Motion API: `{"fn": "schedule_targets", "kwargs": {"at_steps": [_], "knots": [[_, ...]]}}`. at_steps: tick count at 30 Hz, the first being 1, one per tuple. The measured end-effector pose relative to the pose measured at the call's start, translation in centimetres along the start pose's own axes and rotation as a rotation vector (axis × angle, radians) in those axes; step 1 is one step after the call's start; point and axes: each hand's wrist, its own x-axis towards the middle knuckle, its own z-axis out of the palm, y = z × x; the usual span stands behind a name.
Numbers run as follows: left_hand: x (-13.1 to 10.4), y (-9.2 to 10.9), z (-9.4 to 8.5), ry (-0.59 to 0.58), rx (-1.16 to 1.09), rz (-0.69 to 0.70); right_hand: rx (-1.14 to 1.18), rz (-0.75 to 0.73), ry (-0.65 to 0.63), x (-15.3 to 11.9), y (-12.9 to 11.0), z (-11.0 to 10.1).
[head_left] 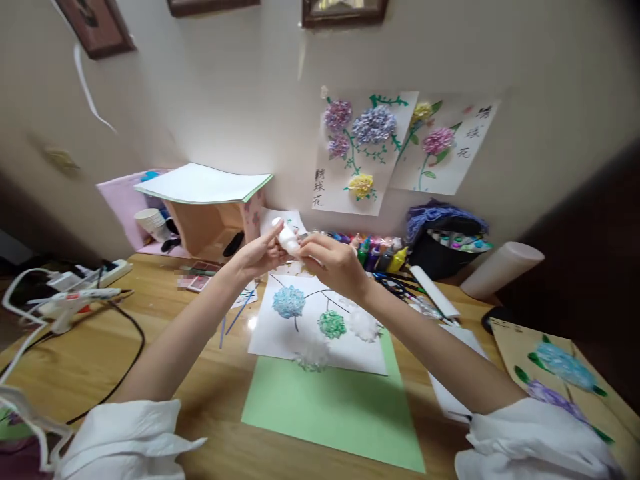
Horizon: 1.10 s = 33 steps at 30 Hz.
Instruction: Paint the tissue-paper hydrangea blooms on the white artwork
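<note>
Between the left hand [261, 257] and right hand [334, 261], both closed on it, the white bottle [287, 238] is best kept steady, clear of the blue flower [289, 302] below them.

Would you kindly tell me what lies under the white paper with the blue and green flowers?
A green sheet shows past the lower and right edges of the white paper; anything else beneath is hidden.

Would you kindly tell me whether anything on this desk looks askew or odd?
Slightly: the white sheet sits off-centre on the green sheet, jutting past its left edge, and a whitish flower cluster overlaps the white sheet's lower edge instead of sitting fully on it. I see no clear spill or damage.
</note>
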Motion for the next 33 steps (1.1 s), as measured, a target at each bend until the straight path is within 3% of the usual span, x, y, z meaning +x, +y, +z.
{"fn": "schedule_targets", "kwargs": {"at_steps": [3,7,9,11,14,16,23,33], "knots": [[-3.3,0.0,-6.0,0.174,0.134,0.159,0.157,0.015,-0.092,1.3,-1.4,4.0],[-7.5,-1.1,-12.5,0.337,0.392,0.285,0.378,0.280,-0.219,3.7,-3.2,9.7],[-8.9,-2.0,-14.3,0.375,0.424,0.296,0.484,0.403,-0.315,4.8,-4.0,13.2],[-9.7,-3.0,-15.3,0.386,0.431,0.316,0.557,0.433,-0.362,5.3,-4.6,16.7],[-10.0,-4.5,-16.2,0.394,0.440,0.361,0.593,0.455,-0.352,5.1,-5.3,21.0],[-10.0,-5.3,-16.6,0.379,0.434,0.375,0.623,0.462,-0.329,4.6,-5.6,22.7],[-10.2,-7.6,-17.7,0.249,0.311,0.300,0.629,0.475,-0.333,3.2,-5.8,23.5],[-10.3,-9.0,-18.0,0.242,0.075,0.209,0.476,0.411,-0.421,3.2,-5.7,22.7]]}}
